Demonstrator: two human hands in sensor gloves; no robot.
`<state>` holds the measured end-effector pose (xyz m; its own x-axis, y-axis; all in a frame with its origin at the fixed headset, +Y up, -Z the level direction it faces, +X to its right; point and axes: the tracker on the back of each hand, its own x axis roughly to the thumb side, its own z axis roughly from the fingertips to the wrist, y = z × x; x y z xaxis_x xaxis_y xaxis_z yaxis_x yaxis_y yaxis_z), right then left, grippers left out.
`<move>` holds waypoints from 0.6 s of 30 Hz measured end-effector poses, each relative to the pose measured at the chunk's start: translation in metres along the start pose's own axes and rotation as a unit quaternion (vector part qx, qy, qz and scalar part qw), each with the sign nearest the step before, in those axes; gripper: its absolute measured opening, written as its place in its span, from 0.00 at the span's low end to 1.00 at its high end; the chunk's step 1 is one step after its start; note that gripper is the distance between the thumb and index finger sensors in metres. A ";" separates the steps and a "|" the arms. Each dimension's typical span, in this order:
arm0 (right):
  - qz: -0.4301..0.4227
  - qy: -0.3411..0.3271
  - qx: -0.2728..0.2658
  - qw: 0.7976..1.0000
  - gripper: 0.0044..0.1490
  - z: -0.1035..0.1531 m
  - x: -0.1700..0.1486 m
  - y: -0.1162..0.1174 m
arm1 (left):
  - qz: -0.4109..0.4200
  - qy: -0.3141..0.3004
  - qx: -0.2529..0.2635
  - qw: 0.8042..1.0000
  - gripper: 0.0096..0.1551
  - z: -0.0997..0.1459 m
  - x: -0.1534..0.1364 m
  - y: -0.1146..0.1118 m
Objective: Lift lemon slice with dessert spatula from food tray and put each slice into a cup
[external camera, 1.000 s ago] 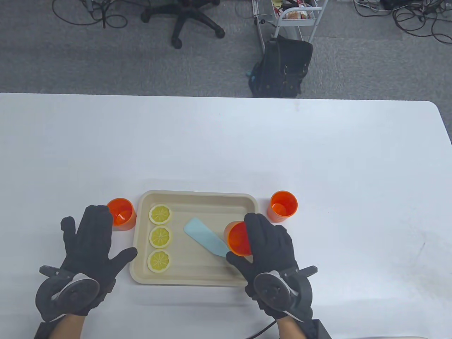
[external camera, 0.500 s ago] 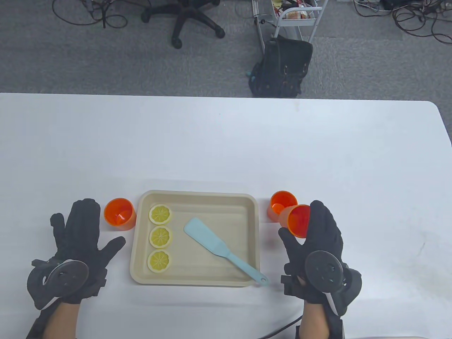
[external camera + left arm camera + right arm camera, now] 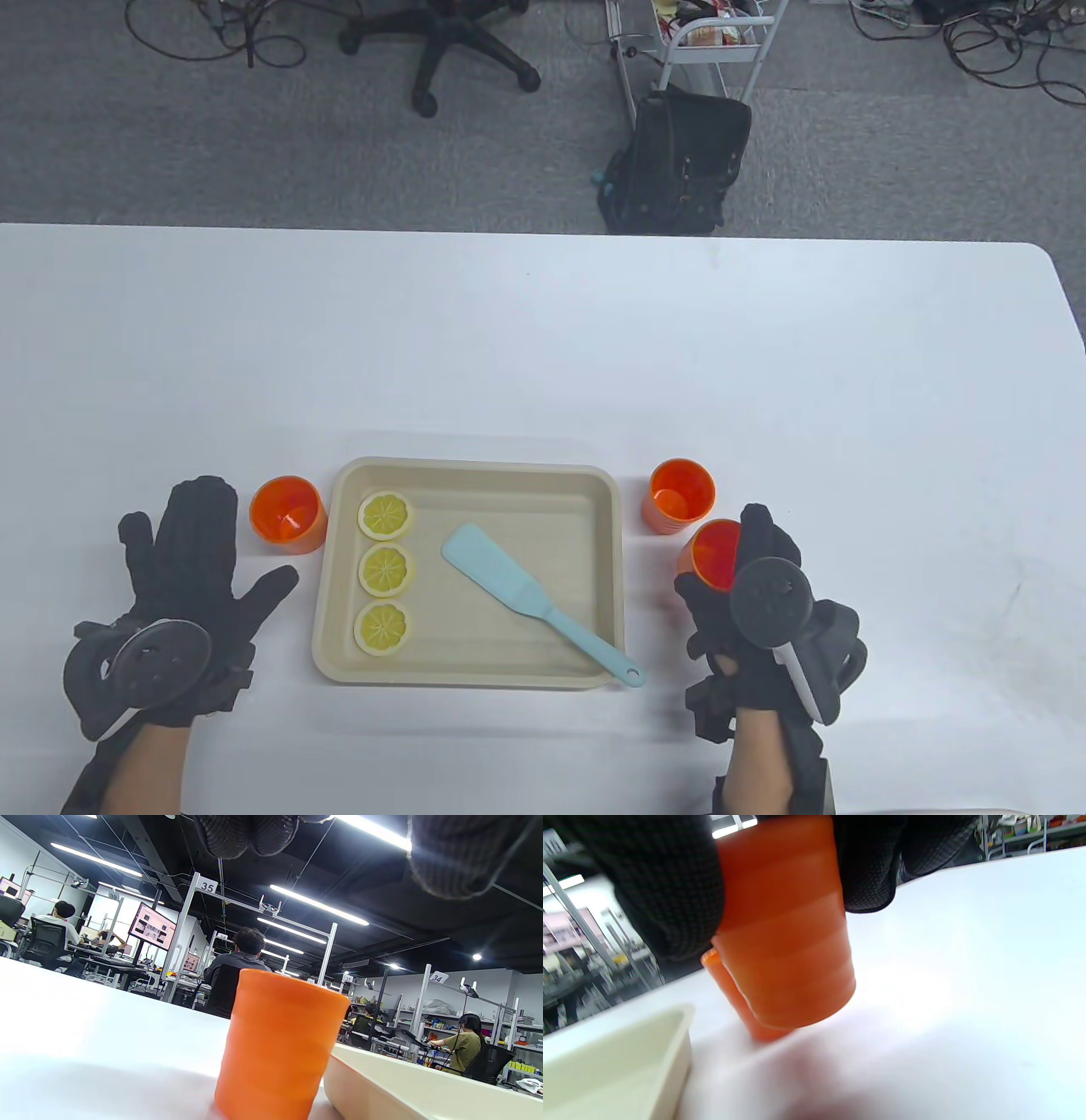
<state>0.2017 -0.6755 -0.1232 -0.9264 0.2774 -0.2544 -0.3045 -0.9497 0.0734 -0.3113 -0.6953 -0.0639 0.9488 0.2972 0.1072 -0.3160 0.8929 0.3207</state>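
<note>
Three lemon slices (image 3: 385, 570) lie in a column on the left side of the beige food tray (image 3: 604, 526). A light blue dessert spatula (image 3: 509, 584) rests diagonally in the tray, its handle over the front right rim. My right hand (image 3: 747, 594) grips an orange cup (image 3: 714, 553) just right of the tray, held slightly above the table (image 3: 785, 942). Another orange cup (image 3: 680, 496) stands behind it. A third orange cup (image 3: 288, 513) stands left of the tray (image 3: 275, 1052). My left hand (image 3: 199, 569) lies flat on the table, fingers spread, holding nothing.
The white table (image 3: 543, 340) stretches wide behind and to the right of the tray. Beyond its far edge stand an office chair (image 3: 450, 42), a black bag (image 3: 679, 161) and a metal cart (image 3: 713, 42) on the grey floor.
My right hand has carried the orange cup out of the tray to the right and lowered it in front of the other right-hand cup. My left hand drew back slightly to the left.
</note>
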 end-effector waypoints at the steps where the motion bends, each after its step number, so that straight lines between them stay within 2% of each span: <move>1: 0.007 -0.001 0.008 1.000 0.66 -0.001 0.001 0.002 | -0.001 0.000 -0.001 1.000 0.63 0.000 0.000 0.000; 6: 0.032 -0.009 0.055 0.998 0.67 -0.007 0.008 0.016 | -0.005 0.000 -0.008 1.000 0.63 -0.001 0.000 -0.001; 13: 0.048 -0.018 0.088 0.995 0.67 -0.014 0.015 0.034 | -0.008 0.006 -0.017 1.000 0.63 -0.002 -0.003 -0.003; 18: 0.059 -0.020 0.079 0.995 0.67 -0.013 0.017 0.035 | -0.011 0.008 -0.025 1.000 0.63 -0.003 -0.003 -0.005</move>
<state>0.1779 -0.7059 -0.1371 -0.9647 0.1749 -0.1969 -0.2222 -0.9417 0.2525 -0.3129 -0.6992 -0.0687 0.9553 0.2831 0.0858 -0.2958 0.9148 0.2749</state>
